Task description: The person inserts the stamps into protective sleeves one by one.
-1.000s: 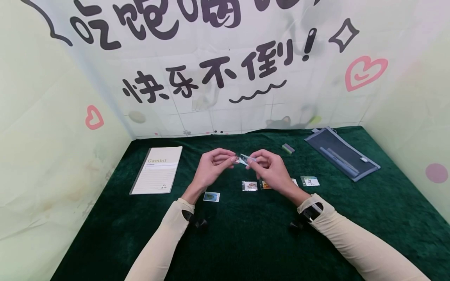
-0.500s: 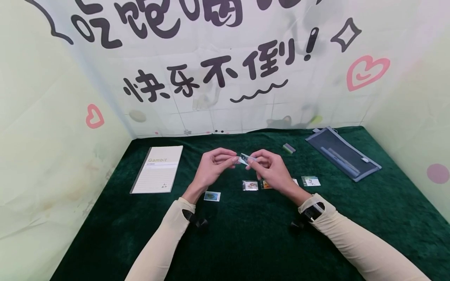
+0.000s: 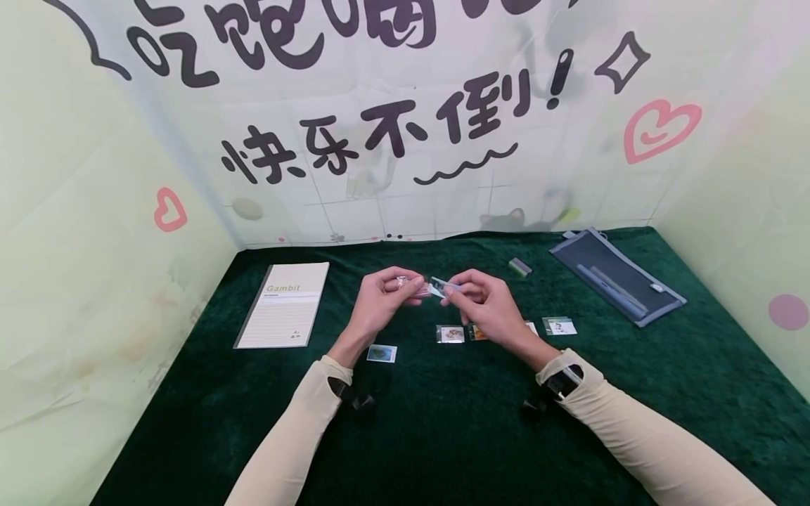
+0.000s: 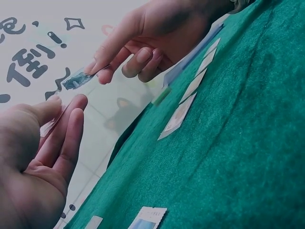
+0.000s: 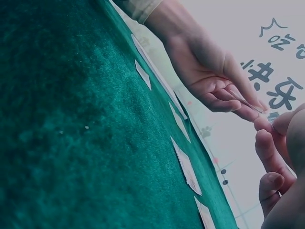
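My right hand pinches a small blue-green postage stamp between thumb and fingertips. Facing it, my left hand holds a small clear plastic sleeve between thumb and fingers. In the head view the stamp and the sleeve come close together above the green cloth; whether they touch is hard to tell. Below the left hand lies a loose blue stamp. A row of sleeved stamps runs under and past the right hand, which partly covers the middle ones.
A notebook lies at the left on the green cloth. Toward the back right are a small purple-and-green block and a blue mesh zip pouch with pens inside. A printed curtain stands behind the table.
The left fingers and thumb have shifted on the clear sleeve, and more of it shows between the hands. The right hand has barely moved and still pinches the stamp.
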